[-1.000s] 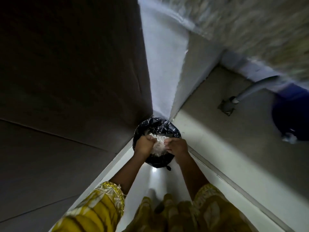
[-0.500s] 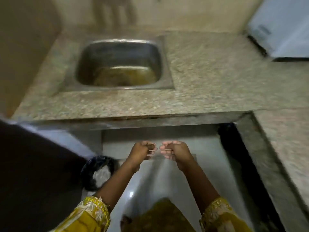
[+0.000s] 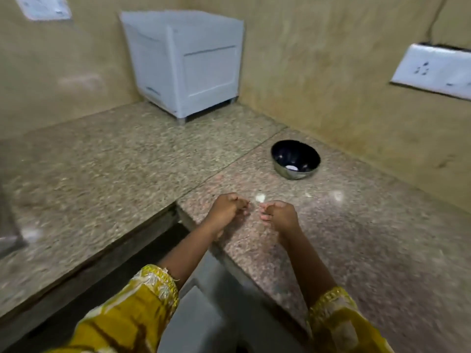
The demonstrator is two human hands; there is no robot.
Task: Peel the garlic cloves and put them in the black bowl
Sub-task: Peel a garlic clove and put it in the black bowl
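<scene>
The black bowl (image 3: 285,153), steel on the outside, stands on the pinkish granite counter (image 3: 369,238) near the right wall; a small white thing lies at its bottom, either a garlic clove or a glint. A white garlic piece (image 3: 260,198) lies on the counter just beyond my hands. My left hand (image 3: 227,210) and my right hand (image 3: 279,215) hover side by side over the counter's near corner, fingers curled in. Nothing shows in either hand.
A white box-like appliance (image 3: 188,67) stands in the back corner on the grey granite counter (image 3: 107,169). A wall socket plate (image 3: 433,70) is on the right wall. A tiny white scrap (image 3: 308,195) lies right of the garlic piece.
The view swung up from the black-bagged bin on the floor, past the sink, to the counter corner. My hands rose from the bin and now hover over the counter.
</scene>
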